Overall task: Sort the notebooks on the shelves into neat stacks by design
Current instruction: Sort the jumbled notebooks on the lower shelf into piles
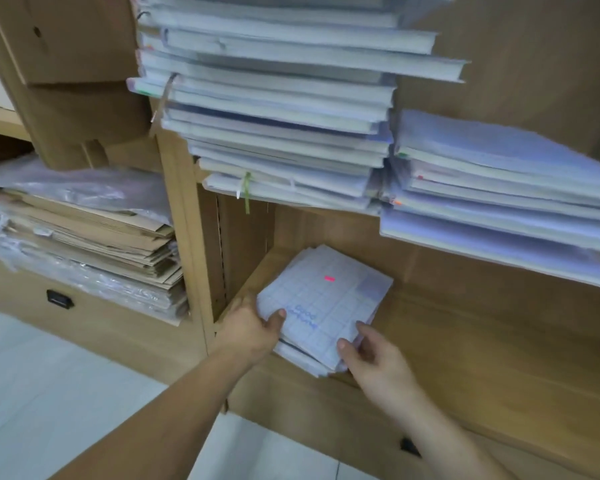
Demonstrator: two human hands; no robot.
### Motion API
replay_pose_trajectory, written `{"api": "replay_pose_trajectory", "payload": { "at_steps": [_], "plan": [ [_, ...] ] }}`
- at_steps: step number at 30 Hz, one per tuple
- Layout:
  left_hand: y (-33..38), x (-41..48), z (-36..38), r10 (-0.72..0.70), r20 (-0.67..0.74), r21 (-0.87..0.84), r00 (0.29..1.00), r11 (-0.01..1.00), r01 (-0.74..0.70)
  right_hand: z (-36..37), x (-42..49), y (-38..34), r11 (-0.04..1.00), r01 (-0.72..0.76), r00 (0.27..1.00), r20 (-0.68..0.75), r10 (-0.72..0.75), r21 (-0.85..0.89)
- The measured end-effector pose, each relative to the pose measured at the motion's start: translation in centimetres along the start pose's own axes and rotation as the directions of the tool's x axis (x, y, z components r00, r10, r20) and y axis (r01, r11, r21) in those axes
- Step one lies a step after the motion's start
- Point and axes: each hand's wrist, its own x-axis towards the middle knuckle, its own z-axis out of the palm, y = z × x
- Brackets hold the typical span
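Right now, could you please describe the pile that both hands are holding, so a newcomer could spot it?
Find the light brown wooden shelf unit and look below the tall pile of plastic-wrapped white notebooks, into the lower compartment. There lies a short, skewed pile of pale grid-patterned notebooks, gripped by the left hand and right hand. Only it shows a cover with blue lettering and a small pink sticker.

Flattened cardboard (pixel 94 233) lies above a drawer handle (pixel 59 299).
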Motion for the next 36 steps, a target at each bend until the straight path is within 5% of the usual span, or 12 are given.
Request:
{"api": "replay_pose_trajectory", "payload": {
  "at_steps": [5, 8, 11, 21, 33, 36],
  "plan": [
    [2.1, -3.1, 0.2, 0.048, 0.038, 0.109, 0.998, 0.993, -0.052, -1.2, 0.4, 1.2, 0.994, -0.043, 0.981, -0.182, 0.06, 0.1],
    [2.4, -4.7, 0.3, 0.034, 0.08, -0.028, 0.996, 0.999, -0.032, -3.1, 0.7, 2.2, 0.989, -0.086, 0.958, -0.261, 0.115, 0.12],
    [2.1, -4.8, 0.1, -0.067, 0.081, -0.008, 0.994, 0.998, 0.067, -4.4, 0.6, 3.1, 0.986, -0.103, 0.967, -0.221, 0.13, 0.129],
    [3.1, -6.3, 0.8, -0.19, 0.31, -0.408, 0.931, 0.858, 0.311, -6.9, 0.9, 4.2, 0.964, -0.163, 0.973, -0.127, 0.192, 0.212],
    [4.3, -9.7, 0.2, -0.072, 0.381, -0.49, 0.922, 0.83, 0.267, -9.4, -2.1, 5.5, 0.907, -0.386, 0.923, 0.08, 0.377, 0.17],
    [4.7, -10.5, -0.2, -0.073, 0.379, -0.499, 0.922, 0.823, 0.27, -9.2, -3.3, 5.3, 0.906, -0.365, 0.927, -0.007, 0.375, 0.215]
  ]
}}
